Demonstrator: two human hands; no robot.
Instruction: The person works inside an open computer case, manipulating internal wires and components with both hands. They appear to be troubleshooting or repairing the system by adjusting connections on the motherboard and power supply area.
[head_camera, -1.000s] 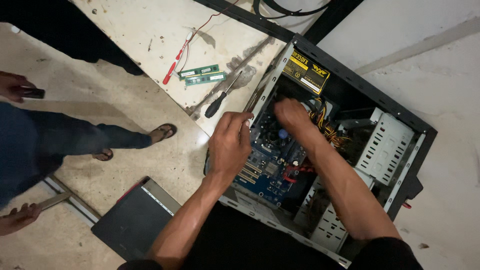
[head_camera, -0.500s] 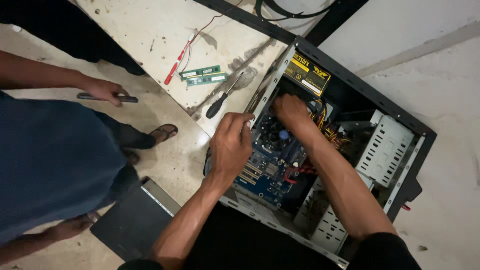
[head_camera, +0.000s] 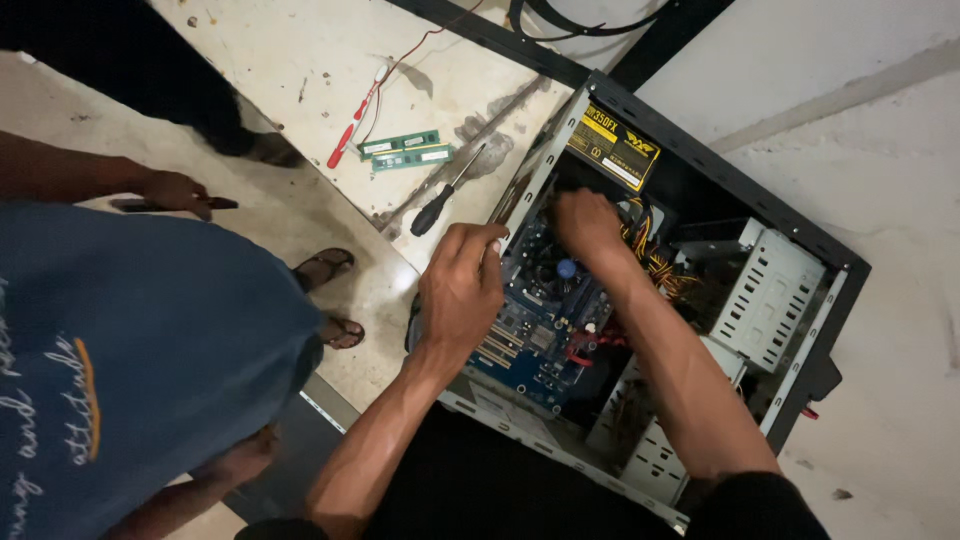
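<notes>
Blue circuit board sits mid-frame in the open computer case; left hand grips the case edge, right hand curls, grasp unclear, so steadying the case seems wise

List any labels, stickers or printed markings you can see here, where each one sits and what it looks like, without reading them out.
Power supply label: top corner of the open computer case, rectangular, black with yellow print, just above the right hand.
Two memory sticks: on the pale floor left of the case, green strips with small white stickers.
Bystander's blue shirt: far left, pale and orange lettering.
No screens in view.
</notes>
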